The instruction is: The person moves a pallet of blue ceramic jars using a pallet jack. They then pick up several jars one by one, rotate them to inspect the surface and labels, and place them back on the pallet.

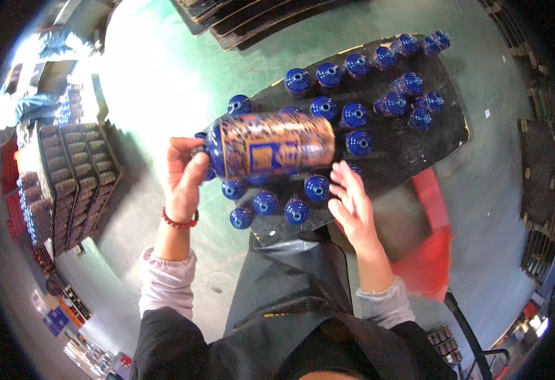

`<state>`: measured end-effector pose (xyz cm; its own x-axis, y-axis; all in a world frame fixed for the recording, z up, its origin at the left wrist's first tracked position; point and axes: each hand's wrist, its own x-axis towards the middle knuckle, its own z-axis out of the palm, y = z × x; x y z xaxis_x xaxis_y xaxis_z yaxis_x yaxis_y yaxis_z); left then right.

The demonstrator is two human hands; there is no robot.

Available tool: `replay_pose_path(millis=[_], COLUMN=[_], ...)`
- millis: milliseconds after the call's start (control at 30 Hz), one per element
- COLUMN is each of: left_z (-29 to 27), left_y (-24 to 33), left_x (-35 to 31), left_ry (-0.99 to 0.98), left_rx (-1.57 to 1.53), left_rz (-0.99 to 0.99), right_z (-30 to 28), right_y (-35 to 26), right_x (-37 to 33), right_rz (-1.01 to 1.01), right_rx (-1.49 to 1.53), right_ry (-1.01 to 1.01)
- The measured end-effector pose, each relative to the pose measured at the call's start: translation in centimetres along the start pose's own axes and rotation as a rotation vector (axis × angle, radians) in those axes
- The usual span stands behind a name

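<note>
A blue bottle (pixel 279 144) with a gold-and-orange patterned body lies sideways in the air above a black board (pixel 404 149). My left hand (pixel 184 174) is closed around its neck end, thumb in front. The other end of the bottle points right, toward my right hand (pixel 353 209). That hand is open with fingers spread, just below the bottle's base; whether a fingertip touches it I cannot tell. Several similar blue bottles (pixel 296 211) stand upright on the board, seen from above, and the held bottle hides some of them.
At left stands a tall stack of boards (pixel 78 183) loaded with bottles. More black boards (pixel 239 22) are stacked at the far side. A red cart part (pixel 426 263) with a black handle (pixel 467 329) is at right, above the green-grey floor (pixel 486 190).
</note>
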<state>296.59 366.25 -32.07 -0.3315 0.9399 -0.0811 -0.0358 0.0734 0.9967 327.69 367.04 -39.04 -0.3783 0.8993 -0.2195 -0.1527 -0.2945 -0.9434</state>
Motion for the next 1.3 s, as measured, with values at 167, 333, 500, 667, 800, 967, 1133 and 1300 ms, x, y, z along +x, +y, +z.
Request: replay_pose_path(millis=[167,333,500,667,800,967,1133,1300], left_z=[-1.2,-2.8,-3.7,-4.5,-5.5,-6.7,-7.8,-8.6], left_y=[-0.5,-1.2,-0.9,-0.7,-0.4,-0.5,-0.7,-0.6], left_x=[-6.2,-10.5,-14.0,-16.2,-17.6,-19.1,-20.2,-20.8], left_ry=[-0.123,-0.23,-0.222,-0.177,-0.169,-0.157,-0.156,-0.154], left_rx=[-0.226,-0.302,-0.464,-0.617,-0.639,-0.685,-0.716,-0.715], left_rz=[-0.076,-0.096,-0.168,-0.182,-0.198,-0.221,-0.256,-0.271], right_z=[3.3,5.4,7.2,8.4,9.7,11.1,12.5,13.0], right_y=[-4.4,-6.9,-8.7,-9.5,-9.9,-10.8,-10.3,-10.4], right_x=[-2.4,-7.2,-10.1,-12.1,-12.8,-13.6,-14.2,-14.4], right_rz=[-0.177,-0.164,-0.306,-0.43,-0.458,-0.446,-0.476,-0.5], right_rx=[-0.156,-0.097,-0.25,-0.473,-0.487,-0.625,-0.512,-0.533], right_ry=[-0.076,0.005,-0.01,-0.062,-0.068,-0.131,-0.14,-0.169])
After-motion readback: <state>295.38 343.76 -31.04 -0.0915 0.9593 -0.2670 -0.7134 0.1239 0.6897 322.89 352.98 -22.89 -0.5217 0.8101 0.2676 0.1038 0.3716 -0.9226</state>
